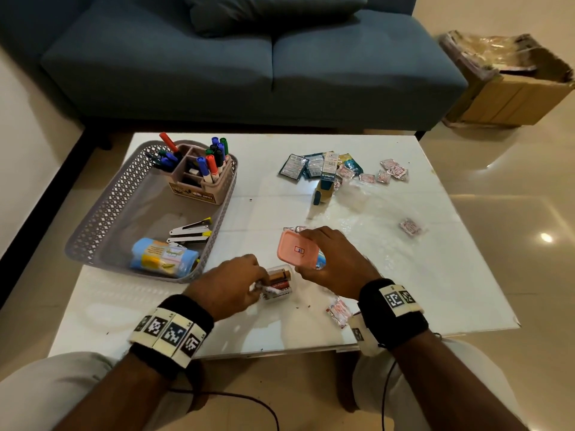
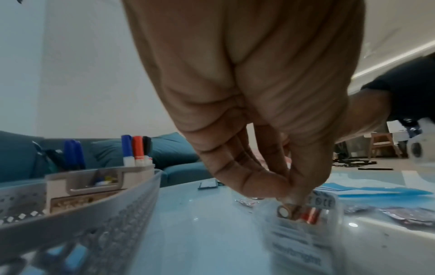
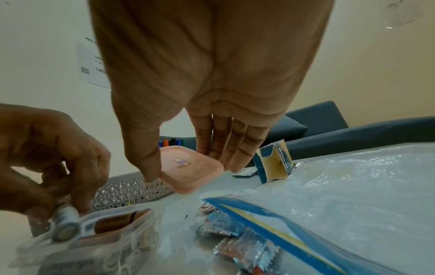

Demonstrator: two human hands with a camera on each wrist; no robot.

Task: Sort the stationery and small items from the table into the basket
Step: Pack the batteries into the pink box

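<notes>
My left hand (image 1: 259, 283) pinches a small white battery (image 1: 265, 290) at the rim of a clear plastic box (image 1: 281, 283) that holds copper-coloured batteries. In the left wrist view the fingertips (image 2: 288, 195) pinch the battery (image 2: 286, 211) over that box (image 2: 327, 212). My right hand (image 1: 301, 251) holds the box's pink lid (image 1: 289, 245) by its edges just above the table, thumb on one side and fingers on the other; the lid (image 3: 186, 178) is tilted. The grey lattice basket (image 1: 102, 213) stands at the left with a pen organiser (image 1: 202, 181), staplers (image 1: 193, 230) and a blue roll (image 1: 161, 258) in it.
Dark packets (image 1: 298, 166), an open small carton (image 1: 325, 188) and pink sachets (image 1: 390, 171) lie at the far right of the white table. A clear zip bag (image 3: 306, 204) lies by my right hand. One sachet (image 1: 339, 312) is near my right wrist. A blue sofa (image 1: 249, 57) stands behind.
</notes>
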